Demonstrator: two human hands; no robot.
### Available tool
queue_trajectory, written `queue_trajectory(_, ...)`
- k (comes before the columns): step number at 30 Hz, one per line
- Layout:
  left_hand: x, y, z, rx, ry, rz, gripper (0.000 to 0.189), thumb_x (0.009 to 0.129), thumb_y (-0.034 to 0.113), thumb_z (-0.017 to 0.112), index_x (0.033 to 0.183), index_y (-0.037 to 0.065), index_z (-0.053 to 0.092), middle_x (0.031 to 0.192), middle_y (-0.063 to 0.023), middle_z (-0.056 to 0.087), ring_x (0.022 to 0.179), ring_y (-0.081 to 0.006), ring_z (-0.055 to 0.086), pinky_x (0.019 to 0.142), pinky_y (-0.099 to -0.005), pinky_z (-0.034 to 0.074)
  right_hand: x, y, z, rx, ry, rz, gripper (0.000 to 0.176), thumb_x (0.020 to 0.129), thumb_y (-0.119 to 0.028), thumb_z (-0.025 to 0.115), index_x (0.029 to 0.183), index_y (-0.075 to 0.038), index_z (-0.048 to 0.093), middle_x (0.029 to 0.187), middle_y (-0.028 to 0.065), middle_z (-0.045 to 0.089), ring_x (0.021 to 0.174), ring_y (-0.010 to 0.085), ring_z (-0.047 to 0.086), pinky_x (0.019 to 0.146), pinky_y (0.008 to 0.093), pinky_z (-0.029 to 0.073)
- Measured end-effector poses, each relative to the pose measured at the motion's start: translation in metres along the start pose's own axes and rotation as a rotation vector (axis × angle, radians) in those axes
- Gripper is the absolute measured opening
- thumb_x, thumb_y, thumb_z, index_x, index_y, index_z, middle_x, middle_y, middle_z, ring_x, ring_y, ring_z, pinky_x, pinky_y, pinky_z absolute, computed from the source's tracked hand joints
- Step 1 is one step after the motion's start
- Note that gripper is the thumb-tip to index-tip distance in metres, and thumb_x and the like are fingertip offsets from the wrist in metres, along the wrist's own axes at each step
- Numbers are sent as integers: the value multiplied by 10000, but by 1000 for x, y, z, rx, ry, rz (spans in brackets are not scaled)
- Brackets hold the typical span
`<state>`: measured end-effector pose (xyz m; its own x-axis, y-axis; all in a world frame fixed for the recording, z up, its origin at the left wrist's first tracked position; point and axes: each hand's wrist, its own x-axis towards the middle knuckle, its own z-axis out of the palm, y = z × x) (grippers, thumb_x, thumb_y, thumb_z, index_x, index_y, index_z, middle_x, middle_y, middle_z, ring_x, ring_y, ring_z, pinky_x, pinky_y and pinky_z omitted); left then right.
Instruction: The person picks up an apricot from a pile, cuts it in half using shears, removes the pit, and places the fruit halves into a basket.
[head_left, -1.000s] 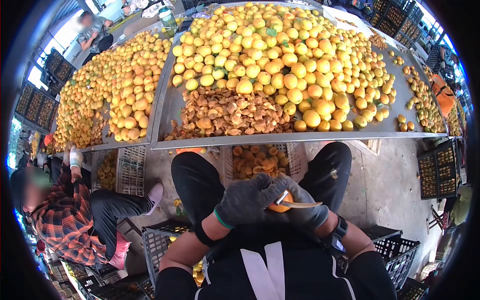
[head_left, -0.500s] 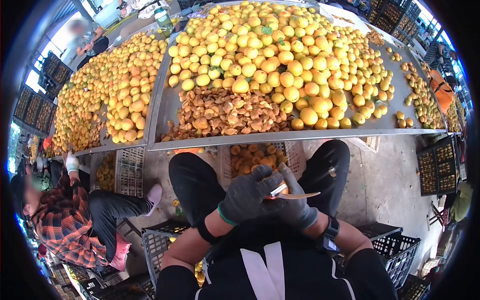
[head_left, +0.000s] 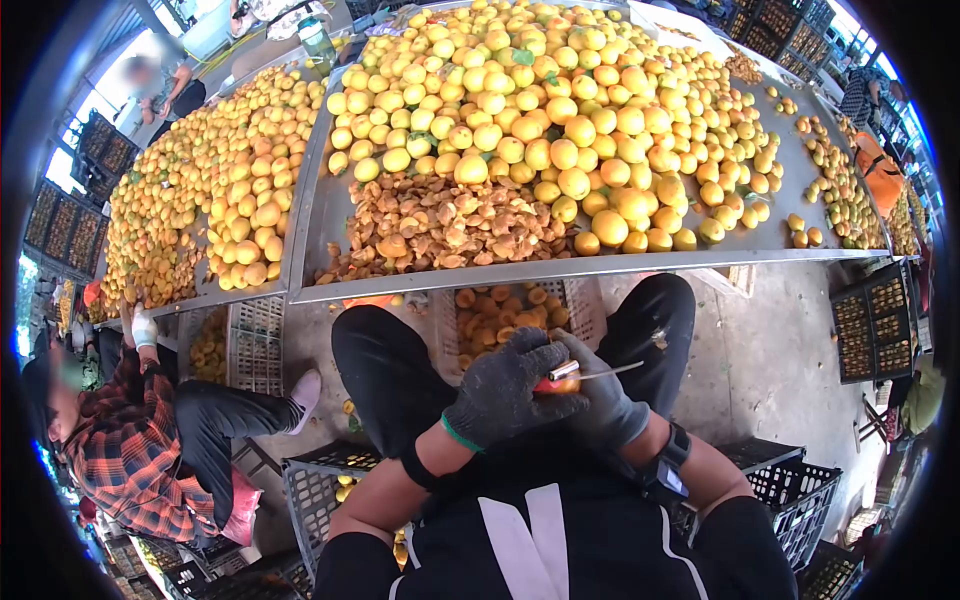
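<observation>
My left hand (head_left: 500, 392), in a dark grey knit glove with a green cuff, is closed around the red handle of a small knife (head_left: 612, 371). Its thin blade points right, across my other hand. In a lighter grey glove, my right hand (head_left: 612, 412) is closed on an apricot (head_left: 569, 385), mostly hidden by fingers and knife. Both hands meet above my lap. Below and beyond them, between my knees, a pale crate (head_left: 585, 312) holds apricot pieces. On the metal table lie a heap of whole apricots (head_left: 560, 120) and a pile of brownish scraps or stones (head_left: 455, 225).
The metal table's raised front edge (head_left: 600, 268) runs just beyond my knees. Black crates (head_left: 325, 510) stand on both sides of me. At the left sits a person in a checked shirt (head_left: 140, 440), beside another apricot heap (head_left: 200, 190). Stacked crates (head_left: 875, 325) stand at the right.
The knife blade has swung up slightly and now shows edge-on. Both hands have turned a little, staying together. The whole view has shifted slightly.
</observation>
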<state>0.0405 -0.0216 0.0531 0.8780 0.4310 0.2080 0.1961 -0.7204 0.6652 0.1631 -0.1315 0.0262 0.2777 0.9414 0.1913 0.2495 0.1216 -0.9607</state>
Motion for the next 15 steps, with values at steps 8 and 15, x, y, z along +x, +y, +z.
queue_trajectory(8, 14, -6, 0, -195, 316, 153, 453, 698, 331, 794, 1037, 81, 626, 1044, -134, 608, 885, -323, 636, 744, -397, 526, 18, 13, 30, 67, 359, 150, 320, 951, -220, 445, 1151, 24, 503, 1070, 160, 567, 979, 286, 578, 855, 328, 460)
queue_trajectory(15, 17, -4, 21, -375, 495, -195, 295, 794, 262, 731, 981, 58, 627, 948, -84, 635, 760, -237, 645, 629, -326, 524, 37, 6, 34, -491, 558, -176, 111, 906, -71, 471, 956, 23, 503, 838, 144, 476, 756, 314, 499, 716, 372, 439)
